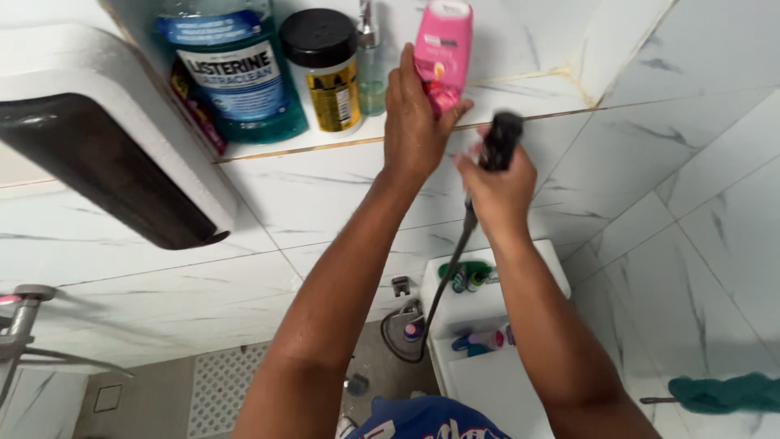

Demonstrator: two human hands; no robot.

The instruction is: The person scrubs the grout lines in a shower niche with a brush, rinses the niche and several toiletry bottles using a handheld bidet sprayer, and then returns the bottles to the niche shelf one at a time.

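Note:
My left hand grips a pink bottle standing on a white marble shelf. My right hand is closed around a black spray handle, whose dark hose runs down toward the floor. The spray head points at the shelf edge beside the pink bottle. Both forearms reach up from the bottom of the view.
On the shelf stand a blue mouthwash bottle, a yellow jar with a black lid and a clear pump bottle. A white sink juts out at left. Below lie a white toilet tank, floor drain grate and teal cloth.

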